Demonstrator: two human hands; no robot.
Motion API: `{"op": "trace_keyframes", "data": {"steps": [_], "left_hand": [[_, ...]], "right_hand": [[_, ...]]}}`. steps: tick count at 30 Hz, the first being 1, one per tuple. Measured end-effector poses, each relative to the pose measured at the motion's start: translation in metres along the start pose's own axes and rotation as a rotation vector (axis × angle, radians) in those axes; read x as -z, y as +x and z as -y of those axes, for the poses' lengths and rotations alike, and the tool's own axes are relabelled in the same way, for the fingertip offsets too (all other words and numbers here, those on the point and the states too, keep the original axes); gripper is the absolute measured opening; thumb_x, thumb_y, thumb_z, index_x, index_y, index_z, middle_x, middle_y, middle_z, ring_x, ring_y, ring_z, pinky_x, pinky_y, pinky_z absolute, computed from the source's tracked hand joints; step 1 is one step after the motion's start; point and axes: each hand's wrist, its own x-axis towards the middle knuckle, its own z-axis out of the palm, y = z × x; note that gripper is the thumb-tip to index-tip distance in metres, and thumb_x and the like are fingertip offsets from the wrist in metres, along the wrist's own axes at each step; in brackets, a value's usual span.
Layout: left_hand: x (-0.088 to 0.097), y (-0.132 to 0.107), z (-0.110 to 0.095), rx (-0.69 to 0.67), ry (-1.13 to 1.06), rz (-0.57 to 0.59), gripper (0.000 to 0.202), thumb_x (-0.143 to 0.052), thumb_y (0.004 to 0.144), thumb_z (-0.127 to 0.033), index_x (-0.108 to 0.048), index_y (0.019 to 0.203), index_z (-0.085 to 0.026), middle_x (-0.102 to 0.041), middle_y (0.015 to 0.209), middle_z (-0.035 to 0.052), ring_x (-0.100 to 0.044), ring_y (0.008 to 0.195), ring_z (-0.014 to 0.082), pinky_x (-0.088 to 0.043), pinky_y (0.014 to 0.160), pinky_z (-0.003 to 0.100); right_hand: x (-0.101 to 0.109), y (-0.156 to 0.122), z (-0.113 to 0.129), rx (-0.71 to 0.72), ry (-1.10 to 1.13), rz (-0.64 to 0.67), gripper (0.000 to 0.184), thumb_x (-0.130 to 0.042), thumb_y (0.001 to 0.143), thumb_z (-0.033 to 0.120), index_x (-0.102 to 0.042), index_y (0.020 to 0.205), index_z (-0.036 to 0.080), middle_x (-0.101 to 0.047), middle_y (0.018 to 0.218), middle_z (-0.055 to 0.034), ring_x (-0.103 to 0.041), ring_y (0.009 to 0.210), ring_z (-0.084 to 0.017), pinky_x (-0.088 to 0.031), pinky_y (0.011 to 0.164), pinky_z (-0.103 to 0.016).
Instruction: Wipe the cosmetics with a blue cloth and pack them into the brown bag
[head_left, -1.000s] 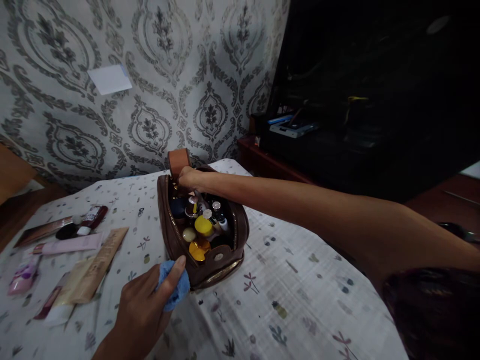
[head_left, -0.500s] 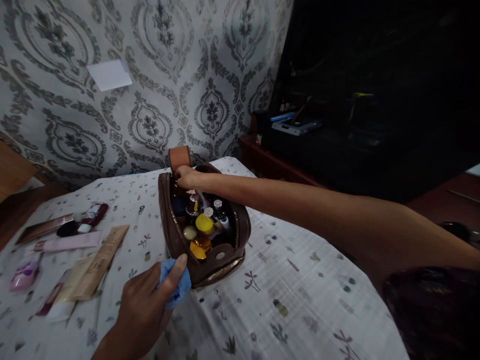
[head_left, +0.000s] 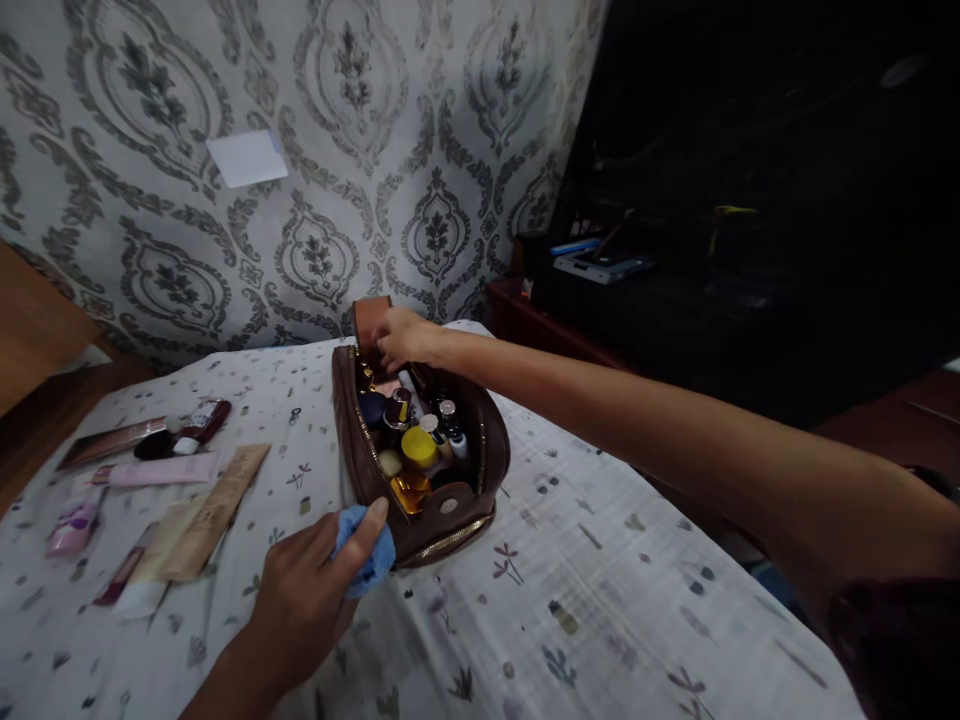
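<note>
A brown cosmetic bag [head_left: 346, 430] lies unzipped on the patterned cloth, packed with several bottles and jars, among them a yellow-lidded jar [head_left: 418, 447] and a gold-coloured item [head_left: 409, 492]. My right hand [head_left: 405, 338] hovers over the bag's far end, beside its tan handle strap [head_left: 370, 318]. Its fingers hang loosely curled and a little apart, with nothing visible between them. Closed around a crumpled blue cloth [head_left: 369, 558], my left hand [head_left: 311, 580] rests at the bag's near left corner, thumb on top.
To the left lie several cosmetics, including a beige tube [head_left: 219, 515], a pink tube [head_left: 161, 469], a purple bottle [head_left: 73, 528] and a dark red bottle [head_left: 206, 421]. Patterned wallpaper backs the table. A dark screen [head_left: 750, 150] and reddish wooden furniture [head_left: 540, 318] stand at the right.
My right hand has risen slightly from inside the bag's far end, its fingers loosened. My left hand keeps the blue cloth. The whole view has shifted a little.
</note>
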Motion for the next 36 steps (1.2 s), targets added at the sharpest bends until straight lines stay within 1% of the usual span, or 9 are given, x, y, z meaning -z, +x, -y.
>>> {"op": "trace_keyframes", "data": {"steps": [3, 8, 13, 20, 24, 29, 31, 34, 36], "left_hand": [[0.001, 0.002, -0.001, 0.006, 0.024, -0.007, 0.060, -0.032, 0.099, -0.020, -0.016, 0.158, -0.017, -0.068, 0.083, 0.0078, -0.065, 0.066, 0.0198, -0.050, 0.055, 0.027], [0.002, 0.002, -0.003, 0.022, 0.004, 0.037, 0.055, -0.035, 0.098, -0.019, -0.026, 0.152, -0.016, -0.070, 0.089, 0.0078, -0.068, 0.072, 0.0192, -0.052, 0.058, 0.026], [0.004, 0.000, -0.002, 0.059, 0.006, 0.112, 0.045, -0.034, 0.100, -0.025, -0.036, 0.144, -0.017, -0.070, 0.094, 0.0081, -0.069, 0.078, 0.0187, -0.053, 0.062, 0.026], [0.009, -0.020, 0.008, 0.128, -0.064, 0.222, 0.049, -0.034, 0.100, -0.027, -0.030, 0.149, -0.023, -0.068, 0.111, 0.0101, -0.070, 0.088, 0.0199, -0.055, 0.066, 0.027], [0.012, -0.043, 0.025, 0.296, -0.174, 0.157, 0.047, -0.037, 0.098, -0.026, -0.037, 0.144, -0.019, -0.067, 0.122, 0.0120, -0.068, 0.103, 0.0210, -0.057, 0.079, 0.031], [0.022, -0.069, 0.059, 0.642, -0.220, 0.047, 0.036, -0.043, 0.095, -0.026, -0.055, 0.127, -0.016, -0.067, 0.124, 0.0117, -0.065, 0.112, 0.0236, -0.051, 0.096, 0.037], [0.028, -0.079, 0.075, 0.782, -0.213, -0.002, 0.033, -0.044, 0.093, -0.029, -0.058, 0.120, -0.016, -0.071, 0.111, 0.0106, -0.067, 0.102, 0.0241, -0.052, 0.091, 0.037], [0.036, -0.095, 0.105, 1.018, -0.232, -0.129, 0.030, -0.046, 0.093, -0.036, -0.059, 0.109, -0.015, -0.069, 0.079, 0.0036, -0.066, 0.072, 0.0193, -0.053, 0.070, 0.030], [0.042, -0.105, 0.129, 1.154, -0.230, -0.247, 0.032, -0.046, 0.093, -0.041, -0.057, 0.105, -0.014, -0.065, 0.074, 0.0021, -0.063, 0.063, 0.0165, -0.050, 0.059, 0.025]], "right_hand": [[0.011, -0.016, -0.001, 0.062, 0.046, -0.017, 0.012, -0.057, 0.091, 0.007, -0.069, 0.087, 0.010, -0.072, 0.080, -0.0061, -0.067, 0.066, -0.011, -0.054, 0.056, -0.016], [0.016, -0.040, -0.015, 0.186, 0.054, -0.058, 0.013, -0.063, 0.086, 0.008, -0.068, 0.074, 0.010, -0.064, 0.061, -0.0010, -0.060, 0.057, -0.009, -0.046, 0.052, -0.017], [0.012, -0.073, -0.019, 0.420, -0.150, -0.201, 0.028, -0.068, 0.086, 0.026, -0.062, 0.060, 0.016, -0.062, 0.055, 0.0007, -0.054, 0.053, -0.011, -0.039, 0.053, -0.023], [-0.009, -0.132, -0.006, 0.696, -0.189, -0.360, 0.044, -0.055, 0.094, 0.047, -0.053, 0.058, 0.022, -0.055, 0.053, 0.0012, -0.046, 0.049, -0.012, -0.034, 0.052, -0.028], [-0.033, -0.161, -0.002, 0.791, -0.094, -0.289, 0.044, -0.050, 0.098, 0.044, -0.051, 0.061, 0.021, -0.060, 0.061, -0.0019, -0.053, 0.055, -0.013, -0.040, 0.055, -0.027], [-0.081, -0.184, -0.003, 0.919, 0.047, -0.089, 0.033, -0.051, 0.099, 0.029, -0.056, 0.067, 0.020, -0.065, 0.072, -0.0047, -0.060, 0.066, -0.014, -0.044, 0.061, -0.026], [-0.105, -0.187, -0.006, 0.896, 0.125, -0.002, 0.031, -0.050, 0.099, 0.028, -0.057, 0.070, 0.019, -0.064, 0.071, -0.0039, -0.059, 0.065, -0.014, -0.044, 0.061, -0.025], [-0.142, -0.184, -0.012, 0.793, 0.208, 0.111, 0.034, -0.049, 0.099, 0.032, -0.056, 0.067, 0.019, -0.060, 0.066, -0.0016, -0.056, 0.062, -0.013, -0.041, 0.059, -0.024], [-0.162, -0.180, -0.016, 0.706, 0.237, 0.155, 0.036, -0.048, 0.098, 0.034, -0.055, 0.065, 0.019, -0.058, 0.063, -0.0004, -0.054, 0.059, -0.013, -0.039, 0.057, -0.024]]}}
